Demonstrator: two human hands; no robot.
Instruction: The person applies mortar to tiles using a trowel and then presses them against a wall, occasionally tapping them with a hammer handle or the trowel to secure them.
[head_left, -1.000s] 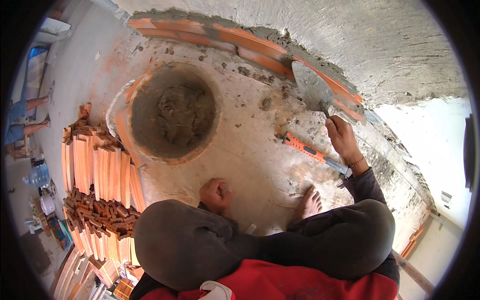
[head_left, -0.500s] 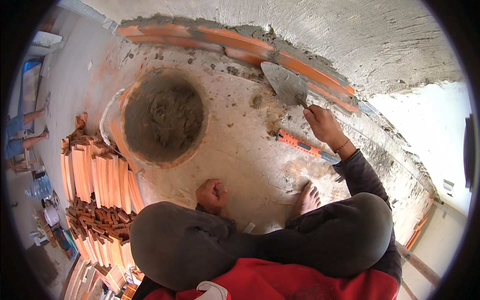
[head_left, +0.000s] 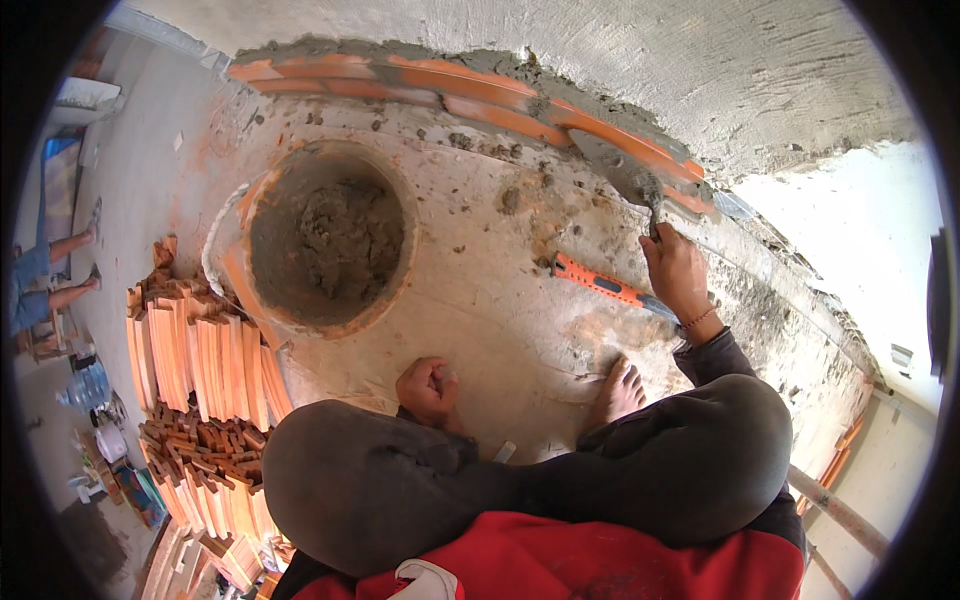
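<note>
My right hand (head_left: 678,268) grips the handle of a pointed trowel (head_left: 603,163). The blade is against the low strip of orange bricks (head_left: 490,88) along the wall's foot, and grey mortar clings near its neck. Between my knees my left hand (head_left: 428,388) is curled into a loose fist, and nothing shows in it. A round bucket (head_left: 385,290) partly filled with grey mortar (head_left: 345,238) stands ahead of it on the left. Near my right wrist lies a tool with an orange handle (head_left: 600,283); its other end is partly hidden.
Stacked orange bricks (head_left: 190,360) stand left of the bucket. The bucket's white rope handle (head_left: 212,245) hangs over that side. Mortar crumbs dot the floor (head_left: 470,250). A rough plastered wall (head_left: 720,80) rises ahead. Another person's legs (head_left: 70,270) show at far left.
My right hand and the trowel have shifted right along the brick strip, and the blade has turned and tilted toward the bricks. My left hand stays between my knees.
</note>
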